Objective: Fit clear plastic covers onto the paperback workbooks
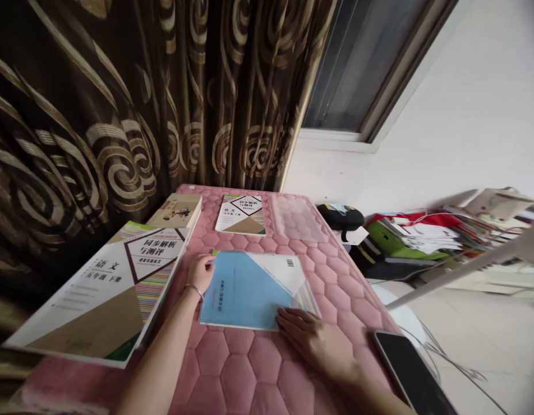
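A workbook with a blue and white back cover (pixel 245 288) lies flat on the pink padded surface in front of me. At its far left corner is my left hand (pixel 201 272), fingers curled against the edge as if pinching it; a thin bracelet circles that wrist. Stretched fingers of my right hand (pixel 310 337) rest flat across the near right part of the cover, hiding that corner. A smaller-looking workbook (pixel 241 214) with a white and brown cover lies beyond. To the left, a large white and brown workbook (pixel 111 288) lies face up.
Behind the large workbook sits a thick tan book (pixel 177 210). A clear plastic sheet (pixel 297 219) lies at the far right of the pink surface (pixel 258 369). A phone (pixel 409 369) is at the right edge. Patterned curtains (pixel 184 98) hang at left; papers (pixel 431 233) are piled beyond.
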The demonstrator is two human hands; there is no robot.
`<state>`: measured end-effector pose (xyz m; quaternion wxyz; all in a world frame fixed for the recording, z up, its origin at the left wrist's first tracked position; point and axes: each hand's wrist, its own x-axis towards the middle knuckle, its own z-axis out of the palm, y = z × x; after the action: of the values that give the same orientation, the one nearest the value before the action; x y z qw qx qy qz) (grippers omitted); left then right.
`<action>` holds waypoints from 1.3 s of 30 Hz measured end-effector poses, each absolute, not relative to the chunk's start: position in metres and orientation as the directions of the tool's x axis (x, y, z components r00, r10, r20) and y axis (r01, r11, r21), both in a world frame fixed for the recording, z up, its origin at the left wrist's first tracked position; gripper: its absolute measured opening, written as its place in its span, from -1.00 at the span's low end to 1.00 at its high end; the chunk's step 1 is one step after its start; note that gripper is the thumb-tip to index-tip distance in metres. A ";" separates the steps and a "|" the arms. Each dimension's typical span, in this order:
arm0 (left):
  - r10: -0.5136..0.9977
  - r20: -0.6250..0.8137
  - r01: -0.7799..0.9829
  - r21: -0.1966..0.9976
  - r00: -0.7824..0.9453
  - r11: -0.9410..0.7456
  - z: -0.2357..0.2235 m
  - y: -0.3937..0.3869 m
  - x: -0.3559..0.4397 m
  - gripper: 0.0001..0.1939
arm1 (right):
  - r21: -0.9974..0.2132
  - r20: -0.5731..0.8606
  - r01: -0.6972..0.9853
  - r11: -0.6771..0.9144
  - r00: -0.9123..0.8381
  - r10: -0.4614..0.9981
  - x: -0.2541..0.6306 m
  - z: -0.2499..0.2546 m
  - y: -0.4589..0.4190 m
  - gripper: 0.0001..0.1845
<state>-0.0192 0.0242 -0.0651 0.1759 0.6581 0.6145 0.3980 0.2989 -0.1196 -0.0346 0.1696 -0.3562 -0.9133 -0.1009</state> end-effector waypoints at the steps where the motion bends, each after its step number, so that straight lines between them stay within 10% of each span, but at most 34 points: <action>1: 0.948 0.308 0.670 0.721 -0.080 -0.177 -0.065 0.024 -0.019 -0.73 | 0.072 0.404 0.682 0.727 -0.687 0.604 0.299 -0.036 -0.120 -0.67; 11: 0.941 0.325 0.679 0.712 -0.095 -0.177 -0.061 0.025 -0.021 -0.76 | 0.166 0.416 0.613 0.773 -0.754 0.509 0.300 -0.039 -0.118 -0.65; 21: 0.917 0.396 0.794 0.543 0.044 -0.273 -0.062 0.032 -0.027 -0.72 | -0.122 0.224 0.747 0.654 -0.621 0.751 0.290 -0.016 -0.111 -0.62; 30: 0.932 0.360 0.716 0.640 0.042 -0.280 -0.058 0.032 -0.029 -0.67 | -0.606 -0.013 0.775 0.180 -0.236 0.972 0.291 0.002 -0.098 -0.84; 39: 0.952 0.306 0.610 0.756 -0.008 -0.238 -0.065 0.035 -0.033 -0.69 | -0.697 -0.202 0.717 -0.014 -0.177 0.963 0.297 -0.002 -0.081 -0.82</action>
<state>-0.0333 0.0354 -0.0645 0.2094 0.6724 0.5806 0.4086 0.2966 -0.0813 -0.0018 0.1739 -0.6175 -0.6802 0.3547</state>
